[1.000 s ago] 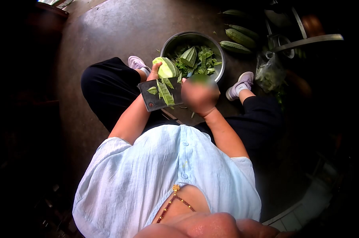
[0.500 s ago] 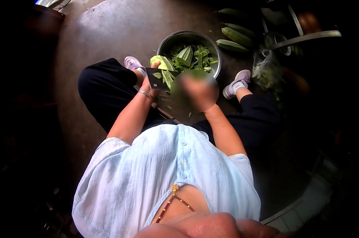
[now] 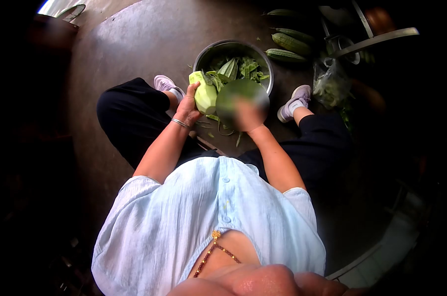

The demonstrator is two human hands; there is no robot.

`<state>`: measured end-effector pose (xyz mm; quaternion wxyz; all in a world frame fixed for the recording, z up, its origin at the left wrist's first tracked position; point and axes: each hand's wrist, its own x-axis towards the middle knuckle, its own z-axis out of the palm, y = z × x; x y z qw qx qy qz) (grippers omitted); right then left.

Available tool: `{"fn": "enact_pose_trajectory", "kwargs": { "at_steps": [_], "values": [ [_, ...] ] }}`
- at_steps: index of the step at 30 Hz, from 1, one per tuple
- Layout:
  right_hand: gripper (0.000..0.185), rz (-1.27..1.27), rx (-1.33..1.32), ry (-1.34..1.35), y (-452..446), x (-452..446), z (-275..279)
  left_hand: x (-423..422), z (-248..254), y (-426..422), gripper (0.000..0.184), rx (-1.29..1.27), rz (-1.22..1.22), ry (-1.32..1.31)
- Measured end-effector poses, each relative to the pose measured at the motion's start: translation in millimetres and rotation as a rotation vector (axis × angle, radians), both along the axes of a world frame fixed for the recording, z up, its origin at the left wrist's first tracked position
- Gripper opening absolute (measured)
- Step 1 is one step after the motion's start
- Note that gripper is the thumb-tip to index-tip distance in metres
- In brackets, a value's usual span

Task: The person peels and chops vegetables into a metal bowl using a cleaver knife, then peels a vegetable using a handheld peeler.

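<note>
Currently | left fingers [image 3: 193, 89]: clamped on pale, faceted gourd [image 3: 204, 97] | right fingers [image 3: 242, 106]: cannot tell (blurred) | bowl [image 3: 269, 85]: round, metal

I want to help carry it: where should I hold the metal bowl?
Probably grip the metal bowl by opposite sides of its rim, coming from the far side: it's round, the far edge is clear, while left hand and right hand crowd the near side.

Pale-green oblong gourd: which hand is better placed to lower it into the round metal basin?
Left, likely: the left hand holds the gourd near the basin; the right hand is blurred, its grip unclear.
</note>
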<state>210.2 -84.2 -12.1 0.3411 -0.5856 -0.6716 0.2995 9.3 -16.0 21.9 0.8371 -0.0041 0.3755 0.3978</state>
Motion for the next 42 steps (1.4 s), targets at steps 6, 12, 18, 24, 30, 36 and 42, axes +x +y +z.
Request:
{"fn": "enact_pose_trajectory", "kwargs": {
  "at_steps": [6, 12, 18, 24, 30, 36, 42],
  "values": [
    [0.019, 0.048, 0.325, -0.374, 6.9, -6.3, 75.7, 2.1, 2.2, -6.0, 0.045, 0.130, -0.053, 0.029],
    [0.021, 0.040, 0.573, -0.475, 8.7, -14.0, 103.5, -8.6, 6.5, -1.8, 0.044, 0.003, -0.112, -0.140],
    [0.017, 0.056, 0.444, -0.347, 15.6, -1.9, 64.1, -8.9, -38.6, -14.1, 0.048, 0.208, -0.130, -0.154],
    [0.032, 0.085, 0.579, -0.521, 9.7, -6.7, 94.6, -4.3, -15.4, -1.1, 0.049, 0.030, -0.131, -0.016],
    [0.030, 0.099, 0.500, -0.446, 9.9, -12.9, 95.4, -20.7, -30.0, -8.7, 0.039, 0.434, -0.287, -0.311],
    [0.025, 0.063, 0.428, -0.477, 12.3, -8.2, 67.4, -0.9, -8.0, -23.1, 0.037, 0.161, -0.093, 0.114],
    [0.016, -0.055, 0.599, -0.555, 17.8, -8.0, 79.6, -0.5, -5.4, -12.3, 0.041, 0.109, -0.156, 0.025]
  ]
}}
